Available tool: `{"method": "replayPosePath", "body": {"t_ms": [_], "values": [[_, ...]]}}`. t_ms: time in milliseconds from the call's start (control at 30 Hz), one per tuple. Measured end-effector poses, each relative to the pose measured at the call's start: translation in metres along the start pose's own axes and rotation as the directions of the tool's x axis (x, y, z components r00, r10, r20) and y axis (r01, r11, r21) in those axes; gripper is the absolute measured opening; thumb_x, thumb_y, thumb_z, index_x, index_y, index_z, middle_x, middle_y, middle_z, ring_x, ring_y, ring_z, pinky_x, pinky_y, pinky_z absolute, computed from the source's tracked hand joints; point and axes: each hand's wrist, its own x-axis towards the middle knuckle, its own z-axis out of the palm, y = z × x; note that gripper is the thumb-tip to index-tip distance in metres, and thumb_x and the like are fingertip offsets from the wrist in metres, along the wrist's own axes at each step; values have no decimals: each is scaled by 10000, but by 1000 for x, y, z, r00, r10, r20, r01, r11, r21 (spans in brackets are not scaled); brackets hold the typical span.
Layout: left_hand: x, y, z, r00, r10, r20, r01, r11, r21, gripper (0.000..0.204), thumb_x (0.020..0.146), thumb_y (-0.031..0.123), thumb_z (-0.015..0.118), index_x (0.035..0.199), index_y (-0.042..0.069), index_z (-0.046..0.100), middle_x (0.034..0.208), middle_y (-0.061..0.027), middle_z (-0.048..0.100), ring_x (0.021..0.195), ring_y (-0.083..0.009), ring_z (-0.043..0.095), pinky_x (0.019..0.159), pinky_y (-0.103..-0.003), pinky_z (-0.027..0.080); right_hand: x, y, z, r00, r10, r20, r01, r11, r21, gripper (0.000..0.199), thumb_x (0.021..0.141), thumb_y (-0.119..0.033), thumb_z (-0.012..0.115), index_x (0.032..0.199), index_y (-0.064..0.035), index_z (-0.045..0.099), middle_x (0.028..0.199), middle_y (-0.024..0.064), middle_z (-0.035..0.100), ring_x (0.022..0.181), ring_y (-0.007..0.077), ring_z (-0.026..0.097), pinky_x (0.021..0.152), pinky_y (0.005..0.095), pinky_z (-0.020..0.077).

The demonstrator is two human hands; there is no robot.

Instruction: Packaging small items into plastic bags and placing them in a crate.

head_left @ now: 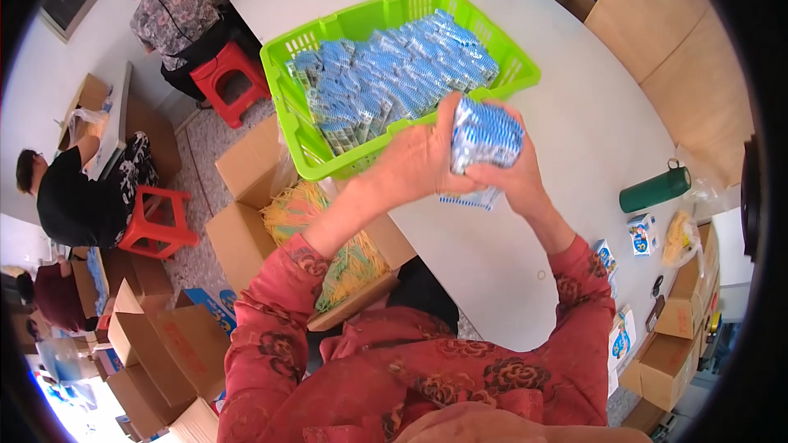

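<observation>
Between my two hands, above the white table (460,254), is a stack of blue-and-white sachets (486,135). My left hand (419,156) is closed round the stack's left side, with the thumb up along it. My right hand (515,168) grips the right side, its fingers partly hidden behind the sachets. Just beyond my hands stands a bright green plastic basket (300,152), with rows of similar sachets (394,74) packed inside. A small rubber band (541,275) lies on the table near my right forearm.
Left of my lap, an open cardboard box (238,234) holds many yellow, green and orange strands (353,271). A green bottle (654,190), a small printed carton (643,234) and a bag of yellowish bands (681,238) stand at right. Co-workers sit at left near red stools (232,82).
</observation>
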Motion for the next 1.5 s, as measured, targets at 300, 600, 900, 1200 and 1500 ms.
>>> {"method": "replayPosePath", "body": {"t_ms": [300,600,900,1200,1500], "values": [[10,-55,-64,925,-237,-297,177,960,-217,981,717,384,726,1368,0,101,1109,-236,537,944,-327,582,791,-393,472,167,2,12,997,19,70,-31,986,164,328,676,-10,702,982,-8,582,917,84,643,799,177,636,707,315,526],[-65,-99,-53,946,-167,-276,198,977,86,790,717,134,695,1361,56,245,894,-122,619,731,-285,621,616,-358,491,325,109,-54,880,-46,-473,-75,969,-235,812,566,-128,797,1210,14,321,1040,158,574,850,231,619,711,341,525],[-71,-103,-60,969,-176,-176,190,979,70,481,761,147,651,1189,35,463,813,-117,620,668,-291,610,590,-366,481,333,142,-32,708,-188,-681,-303,790,-533,914,532,-323,819,1241,-8,335,1070,184,566,952,293,577,834,352,463],[-69,-101,-60,971,-138,-196,155,985,74,311,769,163,651,1033,29,555,793,-107,613,655,-290,601,581,-362,474,337,178,-35,748,-472,-466,-90,623,-777,953,678,-419,707,1306,67,179,1234,298,356,1155,429,349,976,427,314],[-70,-101,-59,977,-120,-175,136,987,83,280,771,170,646,1004,35,570,781,-99,610,654,-287,599,580,-362,473,330,165,-41,741,-663,-112,-24,140,-990,890,735,-421,663,1303,93,209,1291,258,329,1195,393,325,1005,433,273]]}}
